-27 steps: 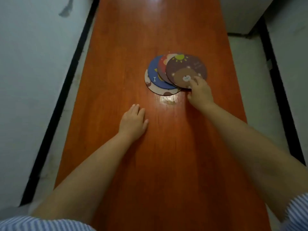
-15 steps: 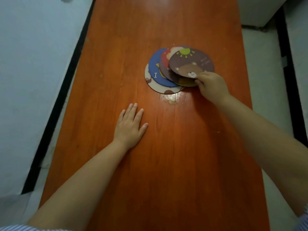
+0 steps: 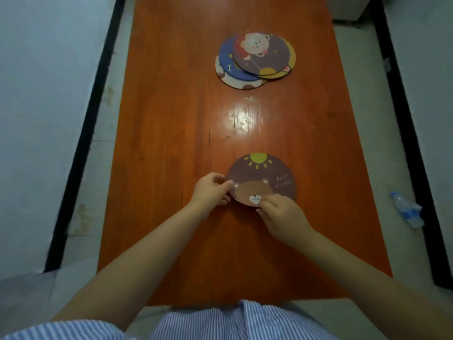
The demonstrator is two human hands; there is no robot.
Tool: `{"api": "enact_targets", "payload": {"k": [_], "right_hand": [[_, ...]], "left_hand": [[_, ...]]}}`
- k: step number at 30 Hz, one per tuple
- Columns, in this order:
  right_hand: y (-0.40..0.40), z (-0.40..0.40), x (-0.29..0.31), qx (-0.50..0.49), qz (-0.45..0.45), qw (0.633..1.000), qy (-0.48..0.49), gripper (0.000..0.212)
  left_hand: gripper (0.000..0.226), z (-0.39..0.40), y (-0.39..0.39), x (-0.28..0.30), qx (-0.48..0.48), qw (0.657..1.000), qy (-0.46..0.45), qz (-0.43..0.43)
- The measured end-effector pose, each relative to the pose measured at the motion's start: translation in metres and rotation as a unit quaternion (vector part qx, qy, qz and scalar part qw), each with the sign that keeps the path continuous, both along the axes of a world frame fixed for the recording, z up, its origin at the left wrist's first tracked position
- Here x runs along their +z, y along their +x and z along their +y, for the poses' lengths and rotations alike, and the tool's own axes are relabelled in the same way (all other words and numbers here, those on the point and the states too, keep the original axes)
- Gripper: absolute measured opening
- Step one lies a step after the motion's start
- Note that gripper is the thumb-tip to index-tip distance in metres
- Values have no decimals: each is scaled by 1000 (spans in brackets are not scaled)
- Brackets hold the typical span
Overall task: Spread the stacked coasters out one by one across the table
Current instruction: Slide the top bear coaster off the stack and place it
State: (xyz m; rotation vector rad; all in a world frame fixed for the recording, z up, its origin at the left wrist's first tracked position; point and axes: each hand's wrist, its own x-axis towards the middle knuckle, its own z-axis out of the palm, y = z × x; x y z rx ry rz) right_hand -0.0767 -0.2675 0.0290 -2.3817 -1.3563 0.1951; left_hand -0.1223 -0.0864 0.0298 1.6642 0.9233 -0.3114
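Note:
A brown round coaster with a bear and a sun (image 3: 263,177) is near me over the orange table (image 3: 171,119). My left hand (image 3: 210,191) pinches its left edge. My right hand (image 3: 282,215) pinches its near edge, thumb on the bear's face. Whether the coaster touches the tabletop, I cannot tell. Farther away lies the fanned stack of remaining coasters (image 3: 256,60): a purple one with a pale bear on top, then a yellow-edged one, a blue one and a white one beneath.
The table is long and narrow, with pale floor and black strips on both sides. A crumpled plastic bottle (image 3: 405,211) lies on the floor at the right. A bright glare patch (image 3: 244,117) sits mid-table.
My right hand lifted the brown bear coaster off the stack and carried it toward me. My left hand left the tabletop and took hold of the coaster's left edge. The view pulled back.

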Motion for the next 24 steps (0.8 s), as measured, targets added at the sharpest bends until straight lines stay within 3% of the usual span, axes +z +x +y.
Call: {"api": "enact_targets", "payload": {"k": [4,7,10,12,14,18,24], "right_hand": [[-61,-14,-3,5,32,999,-27,15],[-80,-25,-2,-105,48,993,-12,17],[-67,-22,-5,-309,87,944,-77,38],[-56,-14,-5,-375,150,905,-132,50],[-52,-7,-8,-405,188,885,-129,54],[-50,-4,-14,-468,231,849,-81,32],[-44,-13,-17,-440,230,865,-68,22]], "left_hand": [[36,-9,-47,-4,-27,1000,11,-4],[39,-15,-73,-10,-52,997,59,4],[41,-14,-88,-14,-80,990,119,-6],[41,-15,-91,-15,-94,983,155,-22],[40,-17,-93,-16,-101,975,193,-39],[40,-22,-95,-18,-89,968,230,-54],[38,-29,-95,-20,-81,961,258,-48]]}}
